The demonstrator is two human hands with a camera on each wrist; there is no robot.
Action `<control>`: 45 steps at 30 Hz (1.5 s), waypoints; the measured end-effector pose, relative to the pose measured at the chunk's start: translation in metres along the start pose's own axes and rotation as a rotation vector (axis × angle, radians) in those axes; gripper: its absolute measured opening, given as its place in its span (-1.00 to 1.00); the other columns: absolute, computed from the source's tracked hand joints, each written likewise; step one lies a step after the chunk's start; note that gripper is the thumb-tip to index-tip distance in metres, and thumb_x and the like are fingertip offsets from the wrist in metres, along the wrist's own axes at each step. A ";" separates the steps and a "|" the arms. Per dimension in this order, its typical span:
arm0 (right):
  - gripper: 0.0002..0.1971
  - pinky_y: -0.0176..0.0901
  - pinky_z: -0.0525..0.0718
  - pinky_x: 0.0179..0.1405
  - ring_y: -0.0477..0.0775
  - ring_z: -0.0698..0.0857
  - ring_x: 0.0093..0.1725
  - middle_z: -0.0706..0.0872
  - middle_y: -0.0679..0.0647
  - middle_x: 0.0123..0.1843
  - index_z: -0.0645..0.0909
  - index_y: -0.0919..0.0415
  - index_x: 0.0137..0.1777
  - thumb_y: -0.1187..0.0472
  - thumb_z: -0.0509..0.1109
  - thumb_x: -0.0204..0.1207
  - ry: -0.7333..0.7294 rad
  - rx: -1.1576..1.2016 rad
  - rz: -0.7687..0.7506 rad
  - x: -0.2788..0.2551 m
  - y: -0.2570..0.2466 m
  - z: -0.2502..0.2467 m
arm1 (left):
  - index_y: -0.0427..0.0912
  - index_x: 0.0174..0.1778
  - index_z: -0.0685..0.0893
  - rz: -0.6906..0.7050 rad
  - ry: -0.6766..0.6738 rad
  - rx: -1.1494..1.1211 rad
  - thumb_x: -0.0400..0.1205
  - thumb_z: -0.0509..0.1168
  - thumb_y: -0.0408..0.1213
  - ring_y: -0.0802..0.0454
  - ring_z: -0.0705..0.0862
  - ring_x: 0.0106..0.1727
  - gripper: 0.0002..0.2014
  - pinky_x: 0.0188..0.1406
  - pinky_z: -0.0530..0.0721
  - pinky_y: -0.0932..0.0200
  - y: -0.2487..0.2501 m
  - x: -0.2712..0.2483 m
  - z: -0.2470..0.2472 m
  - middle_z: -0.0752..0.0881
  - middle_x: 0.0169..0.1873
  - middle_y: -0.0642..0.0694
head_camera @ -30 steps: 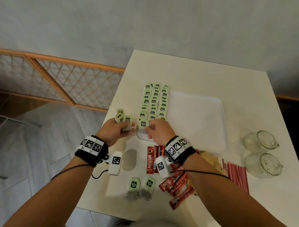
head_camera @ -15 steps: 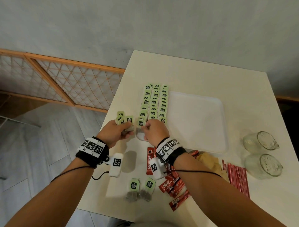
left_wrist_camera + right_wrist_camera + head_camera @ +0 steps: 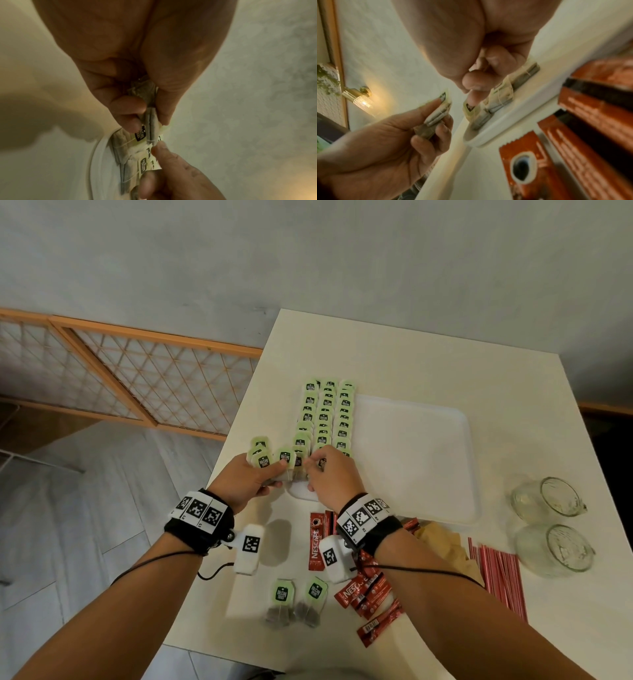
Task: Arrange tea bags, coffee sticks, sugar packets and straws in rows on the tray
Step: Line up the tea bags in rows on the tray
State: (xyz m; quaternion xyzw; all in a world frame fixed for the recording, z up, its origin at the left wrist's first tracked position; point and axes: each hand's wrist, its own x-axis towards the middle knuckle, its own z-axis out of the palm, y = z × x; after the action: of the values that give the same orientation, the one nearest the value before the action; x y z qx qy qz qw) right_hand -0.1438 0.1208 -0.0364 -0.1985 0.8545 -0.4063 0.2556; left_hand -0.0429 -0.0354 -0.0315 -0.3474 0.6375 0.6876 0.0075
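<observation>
Tea bags (image 3: pixel 325 419) sit in 3 rows at tray (image 3: pixel 411 460) left edge. Left hand (image 3: pixel 239 479) grips a spare bunch; right hand (image 3: pixel 330 477) pinches one bag at the near end. Risk: crowded row, a nudge could topple neighbours.

The head view looks down from above the near edge of the table (image 3: pixel 411 364), far enough to hold both forearms and the whole tray (image 3: pixel 411 457); the left wrist view sits very close under the left hand (image 3: pixel 120 54) and faces along its fingers toward the tray's near left corner; the right wrist view does the same under the right hand (image 3: pixel 471 40); all three share that corner, where the two hands meet.
</observation>
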 end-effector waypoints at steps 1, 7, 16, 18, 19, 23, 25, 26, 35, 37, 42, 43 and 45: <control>-0.81 -0.28 0.56 -0.50 -0.31 0.61 -0.59 0.78 -0.01 -0.26 0.62 0.05 0.16 -0.02 0.27 0.77 -0.003 0.021 -0.033 -0.003 -0.001 -0.004 | -0.26 0.10 0.77 0.004 -0.002 0.003 0.64 0.46 -0.22 -0.01 0.73 -0.23 -0.79 -0.44 0.60 0.30 0.000 0.000 0.000 0.83 -0.04 -0.30; -0.73 -0.34 0.49 -0.47 -0.28 0.56 -0.51 0.79 0.08 -0.28 0.79 0.08 0.03 -0.09 0.39 0.69 -0.129 0.069 -0.166 -0.012 0.004 -0.016 | -0.30 0.05 0.76 0.036 -0.076 -0.019 0.64 0.45 -0.27 0.11 0.68 -0.34 -0.82 -0.45 0.56 0.33 0.006 0.000 0.011 0.80 -0.21 -0.15; -0.74 -0.18 0.54 -0.23 -0.05 0.52 -0.32 0.69 0.20 -0.30 0.75 0.20 -0.17 0.05 0.45 0.66 -0.003 0.033 -0.122 -0.003 0.020 -0.045 | -0.37 0.12 0.74 0.027 -0.108 -0.003 0.70 0.38 -0.30 -0.03 0.77 -0.19 -0.80 -0.27 0.75 0.21 0.011 0.008 0.023 0.83 -0.07 -0.32; -0.69 -0.19 0.48 -0.28 -0.05 0.49 -0.36 0.65 0.16 -0.38 0.70 0.21 -0.27 0.06 0.42 0.67 0.003 -0.011 -0.086 -0.001 0.028 -0.054 | -0.37 0.06 0.73 0.019 -0.103 0.004 0.71 0.34 -0.39 -0.08 0.74 -0.20 -0.88 -0.24 0.80 0.17 0.011 0.010 0.024 0.80 -0.11 -0.32; -0.67 -0.20 0.46 -0.33 -0.06 0.48 -0.40 0.59 0.07 -0.44 0.68 0.19 -0.31 0.07 0.42 0.67 -0.008 -0.041 -0.058 0.000 0.032 -0.057 | -0.35 0.03 0.73 0.013 -0.101 0.008 0.71 0.33 -0.42 -0.08 0.73 -0.21 -0.91 -0.24 0.81 0.17 0.012 0.010 0.025 0.79 -0.14 -0.28; -0.60 -0.15 0.42 -0.37 0.01 0.43 -0.44 0.51 0.06 -0.45 0.66 0.41 -0.27 0.07 0.41 0.66 -0.058 -0.130 0.023 0.000 0.047 -0.058 | -0.40 0.04 0.72 -0.014 -0.105 0.038 0.69 0.33 -0.47 -0.12 0.72 -0.19 -0.91 -0.27 0.79 0.18 0.013 0.015 0.028 0.77 -0.13 -0.31; -0.61 -0.16 0.44 -0.37 0.02 0.45 -0.44 0.53 0.09 -0.44 0.67 0.44 -0.26 0.09 0.42 0.65 -0.076 -0.144 0.059 -0.001 0.051 -0.055 | -0.43 0.05 0.70 -0.016 -0.102 0.048 0.69 0.33 -0.47 -0.20 0.70 -0.14 -0.90 -0.19 0.78 0.09 0.013 0.017 0.029 0.75 -0.11 -0.35; -0.61 -0.16 0.45 -0.38 0.02 0.46 -0.44 0.54 0.09 -0.44 0.68 0.43 -0.26 0.09 0.43 0.64 -0.077 -0.154 0.073 -0.001 0.053 -0.053 | -0.43 0.04 0.70 -0.015 -0.103 0.048 0.69 0.33 -0.48 -0.21 0.69 -0.13 -0.91 -0.15 0.78 0.06 0.013 0.019 0.030 0.74 -0.11 -0.36; -0.50 -0.17 0.38 -0.49 0.00 0.38 -0.52 0.39 -0.04 -0.57 0.38 0.08 -0.55 0.12 0.42 0.63 -0.016 -0.215 0.104 0.004 0.043 -0.048 | -0.31 -0.01 0.74 0.042 -0.136 0.158 0.69 0.35 -0.43 -0.22 0.71 -0.10 -0.94 0.07 0.73 -0.14 0.023 0.024 0.034 0.78 -0.04 -0.45; -0.54 -0.15 0.45 -0.46 0.00 0.44 -0.50 0.46 -0.02 -0.55 0.44 0.10 -0.52 0.10 0.43 0.62 -0.013 -0.219 0.111 0.005 0.042 -0.047 | -0.30 0.01 0.75 0.048 -0.150 0.184 0.68 0.37 -0.40 -0.23 0.73 -0.08 -0.93 0.17 0.72 -0.24 0.024 0.026 0.034 0.78 0.03 -0.48; -0.75 -0.04 0.70 -0.16 0.09 0.71 -0.21 0.76 0.07 -0.24 0.70 0.21 -0.17 0.03 0.46 0.61 0.010 -0.198 0.123 0.005 0.042 -0.047 | -0.34 0.08 0.73 0.027 -0.171 0.136 0.68 0.34 -0.48 -0.15 0.74 -0.07 -0.89 0.07 0.77 -0.02 0.026 0.024 0.034 0.79 -0.04 -0.31; -0.75 -0.06 0.67 -0.17 0.08 0.70 -0.18 0.74 0.04 -0.21 0.68 0.21 -0.12 0.01 0.46 0.61 0.023 -0.201 0.121 0.004 0.041 -0.047 | -0.37 0.12 0.72 0.013 -0.184 0.116 0.67 0.33 -0.52 -0.12 0.75 -0.08 -0.86 0.02 0.78 0.06 0.026 0.023 0.033 0.79 -0.04 -0.27; -0.73 -0.08 0.58 -0.20 0.02 0.66 -0.17 0.69 -0.01 -0.18 0.63 0.18 -0.07 -0.05 0.44 0.61 0.064 -0.209 0.113 0.002 0.040 -0.048 | -0.42 0.19 0.69 -0.007 -0.215 0.080 0.64 0.33 -0.59 -0.08 0.77 -0.06 -0.78 0.05 0.79 0.10 0.026 0.021 0.030 0.79 -0.01 -0.25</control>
State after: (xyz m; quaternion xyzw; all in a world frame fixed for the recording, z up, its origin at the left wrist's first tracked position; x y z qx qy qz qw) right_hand -0.1793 0.1726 -0.0429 -0.1625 0.9099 -0.3060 0.2284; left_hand -0.0850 -0.0225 -0.0203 -0.2735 0.6587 0.6949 0.0920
